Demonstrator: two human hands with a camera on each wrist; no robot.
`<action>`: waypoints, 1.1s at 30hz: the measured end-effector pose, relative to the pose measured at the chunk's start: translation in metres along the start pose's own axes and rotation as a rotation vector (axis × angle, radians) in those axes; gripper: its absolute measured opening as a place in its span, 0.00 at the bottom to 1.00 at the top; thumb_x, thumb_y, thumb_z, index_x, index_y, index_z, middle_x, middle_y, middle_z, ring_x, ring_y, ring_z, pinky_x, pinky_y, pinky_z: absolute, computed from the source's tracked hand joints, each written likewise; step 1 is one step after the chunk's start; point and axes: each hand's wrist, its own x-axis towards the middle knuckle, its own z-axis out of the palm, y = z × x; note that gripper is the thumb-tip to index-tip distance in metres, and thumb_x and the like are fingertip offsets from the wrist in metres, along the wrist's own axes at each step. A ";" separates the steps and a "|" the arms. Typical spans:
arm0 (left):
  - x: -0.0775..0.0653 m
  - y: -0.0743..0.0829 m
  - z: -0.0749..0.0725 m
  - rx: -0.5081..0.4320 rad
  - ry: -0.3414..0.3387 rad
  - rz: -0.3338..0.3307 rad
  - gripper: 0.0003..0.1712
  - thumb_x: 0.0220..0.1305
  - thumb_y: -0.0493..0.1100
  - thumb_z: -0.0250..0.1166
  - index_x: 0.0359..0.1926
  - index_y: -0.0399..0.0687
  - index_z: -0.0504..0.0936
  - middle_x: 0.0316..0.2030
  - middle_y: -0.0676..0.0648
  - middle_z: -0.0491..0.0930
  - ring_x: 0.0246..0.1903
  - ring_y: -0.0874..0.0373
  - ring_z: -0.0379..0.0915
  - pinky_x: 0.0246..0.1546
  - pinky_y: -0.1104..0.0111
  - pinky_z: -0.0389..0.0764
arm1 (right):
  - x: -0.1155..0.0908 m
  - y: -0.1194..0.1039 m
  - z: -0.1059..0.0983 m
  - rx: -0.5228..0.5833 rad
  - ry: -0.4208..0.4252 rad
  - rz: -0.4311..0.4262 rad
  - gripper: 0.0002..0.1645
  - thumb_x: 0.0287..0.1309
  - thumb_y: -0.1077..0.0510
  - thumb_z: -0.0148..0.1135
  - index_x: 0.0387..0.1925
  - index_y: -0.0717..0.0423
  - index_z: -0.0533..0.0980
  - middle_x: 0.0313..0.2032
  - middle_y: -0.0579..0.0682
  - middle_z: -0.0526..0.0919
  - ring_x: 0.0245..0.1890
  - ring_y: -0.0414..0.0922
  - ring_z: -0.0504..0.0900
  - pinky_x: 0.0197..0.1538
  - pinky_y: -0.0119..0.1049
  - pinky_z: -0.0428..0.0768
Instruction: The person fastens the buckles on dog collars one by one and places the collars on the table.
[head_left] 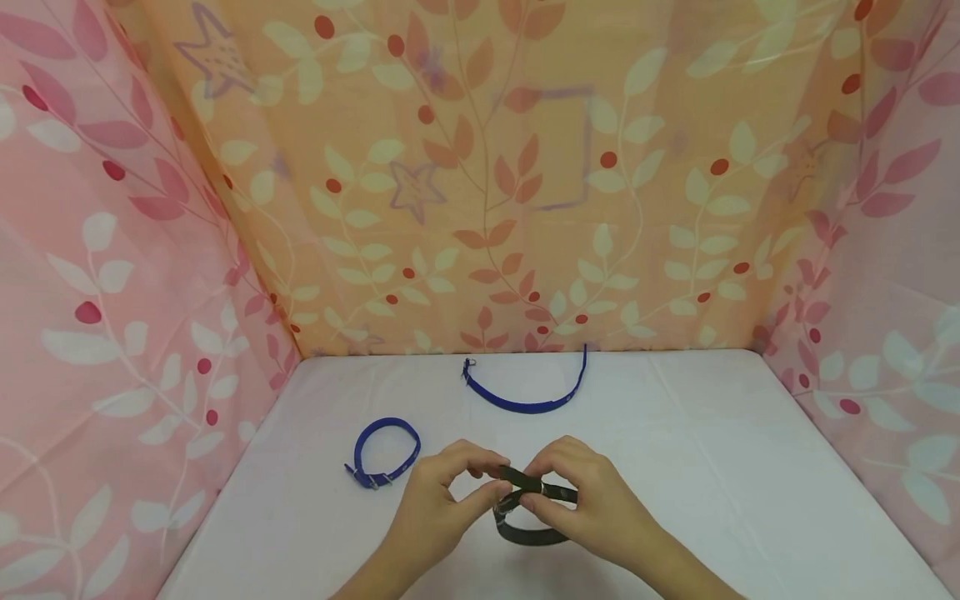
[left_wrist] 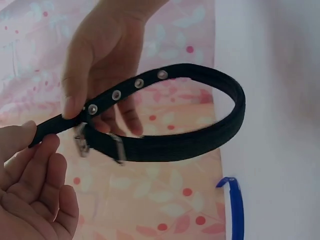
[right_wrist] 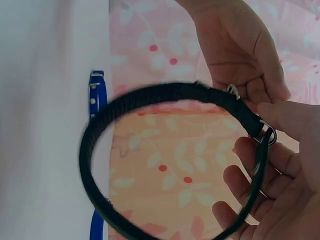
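A dark green buckle collar [head_left: 531, 538] is held up in front of me, its strap bent into a loop. My left hand [head_left: 438, 500] pinches the strap's free end between thumb and finger. Beside it, my right hand [head_left: 603, 496] pinches the collar close to its metal buckle [left_wrist: 81, 141]. In the left wrist view the strap passes through the buckle, and several metal eyelets [left_wrist: 116, 95] line the part inside the loop. The right hand's thumb and fingers partly cover the buckle in the head view.
On the white table [head_left: 712, 467] lies a blue collar [head_left: 358, 450] fastened into a ring, left of my hands. Another blue collar [head_left: 528, 407] lies unfastened in a curve near the back edge. Patterned cloth walls [head_left: 487, 167] stand behind and at both sides.
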 end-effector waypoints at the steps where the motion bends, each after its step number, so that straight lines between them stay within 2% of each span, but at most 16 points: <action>1: 0.001 0.000 -0.002 -0.004 0.010 -0.013 0.10 0.64 0.48 0.73 0.46 0.62 0.88 0.38 0.62 0.87 0.40 0.60 0.82 0.42 0.68 0.81 | 0.000 0.000 -0.001 -0.006 0.007 0.013 0.12 0.60 0.52 0.75 0.42 0.34 0.81 0.40 0.29 0.83 0.45 0.34 0.80 0.48 0.34 0.82; 4: 0.003 0.000 -0.010 -0.033 0.045 -0.059 0.11 0.64 0.47 0.73 0.47 0.62 0.87 0.39 0.61 0.87 0.41 0.60 0.82 0.47 0.67 0.82 | 0.000 0.002 -0.004 -0.022 0.024 0.054 0.12 0.59 0.51 0.76 0.41 0.33 0.81 0.39 0.28 0.82 0.44 0.33 0.80 0.47 0.34 0.82; 9: 0.005 0.002 -0.018 -0.179 0.111 -0.145 0.11 0.65 0.40 0.72 0.48 0.54 0.87 0.43 0.52 0.87 0.43 0.56 0.82 0.54 0.67 0.82 | 0.000 0.006 -0.007 -0.035 0.020 0.093 0.11 0.59 0.49 0.76 0.40 0.31 0.81 0.38 0.27 0.83 0.43 0.33 0.80 0.47 0.35 0.82; 12: 0.006 0.003 -0.018 -0.226 0.108 -0.162 0.12 0.65 0.39 0.72 0.49 0.51 0.87 0.44 0.50 0.87 0.44 0.55 0.83 0.55 0.68 0.81 | 0.000 0.006 -0.008 -0.048 0.014 0.097 0.14 0.57 0.51 0.77 0.40 0.31 0.81 0.39 0.26 0.82 0.45 0.33 0.80 0.48 0.35 0.82; 14: 0.005 0.002 -0.015 -0.207 0.076 -0.141 0.11 0.66 0.40 0.71 0.49 0.53 0.87 0.43 0.52 0.87 0.44 0.56 0.83 0.54 0.68 0.81 | 0.000 0.005 -0.007 -0.049 0.010 0.072 0.16 0.56 0.54 0.77 0.43 0.33 0.82 0.41 0.28 0.83 0.46 0.33 0.80 0.49 0.35 0.82; 19: 0.004 -0.003 -0.006 -0.131 -0.003 -0.058 0.13 0.67 0.44 0.71 0.51 0.58 0.86 0.42 0.56 0.88 0.45 0.57 0.82 0.50 0.65 0.82 | 0.002 0.003 -0.002 -0.060 0.033 -0.053 0.18 0.57 0.58 0.77 0.48 0.38 0.83 0.41 0.32 0.84 0.46 0.35 0.80 0.52 0.34 0.77; 22: 0.005 -0.006 -0.005 -0.052 -0.047 -0.112 0.19 0.64 0.48 0.74 0.55 0.62 0.84 0.46 0.61 0.86 0.49 0.60 0.80 0.51 0.64 0.81 | 0.003 0.002 -0.001 -0.074 0.079 -0.083 0.19 0.55 0.59 0.77 0.48 0.40 0.83 0.40 0.32 0.85 0.45 0.35 0.80 0.52 0.33 0.75; 25: 0.007 -0.011 -0.003 0.057 -0.146 -0.216 0.24 0.59 0.53 0.77 0.56 0.66 0.82 0.48 0.66 0.84 0.52 0.64 0.77 0.54 0.62 0.78 | 0.003 0.002 0.000 -0.055 0.138 -0.085 0.22 0.54 0.62 0.78 0.49 0.42 0.83 0.42 0.35 0.86 0.45 0.36 0.81 0.52 0.30 0.76; 27: 0.006 -0.015 -0.001 0.086 -0.218 -0.278 0.22 0.58 0.55 0.77 0.54 0.65 0.84 0.45 0.68 0.84 0.50 0.66 0.77 0.54 0.62 0.78 | 0.002 0.001 0.000 -0.029 0.181 -0.093 0.25 0.52 0.64 0.79 0.51 0.45 0.83 0.42 0.37 0.86 0.45 0.38 0.82 0.53 0.28 0.76; 28: 0.006 -0.017 0.000 0.087 -0.240 -0.286 0.20 0.58 0.55 0.77 0.52 0.64 0.85 0.43 0.67 0.85 0.49 0.66 0.78 0.54 0.62 0.79 | 0.001 0.001 -0.001 -0.014 0.203 -0.099 0.27 0.50 0.65 0.79 0.53 0.46 0.83 0.42 0.38 0.86 0.45 0.39 0.83 0.53 0.27 0.77; 30: 0.006 -0.019 0.003 0.072 -0.247 -0.285 0.16 0.59 0.55 0.76 0.48 0.62 0.86 0.40 0.66 0.86 0.45 0.66 0.80 0.51 0.63 0.80 | 0.001 0.001 -0.002 0.011 0.249 -0.124 0.31 0.47 0.69 0.79 0.55 0.49 0.82 0.42 0.41 0.86 0.44 0.41 0.84 0.53 0.26 0.78; 33: 0.005 -0.017 0.007 0.002 -0.175 -0.270 0.12 0.60 0.53 0.76 0.44 0.63 0.87 0.37 0.63 0.87 0.40 0.64 0.82 0.46 0.66 0.82 | 0.002 0.002 -0.004 0.043 0.303 -0.139 0.35 0.43 0.73 0.79 0.56 0.53 0.81 0.40 0.43 0.86 0.43 0.41 0.84 0.53 0.25 0.79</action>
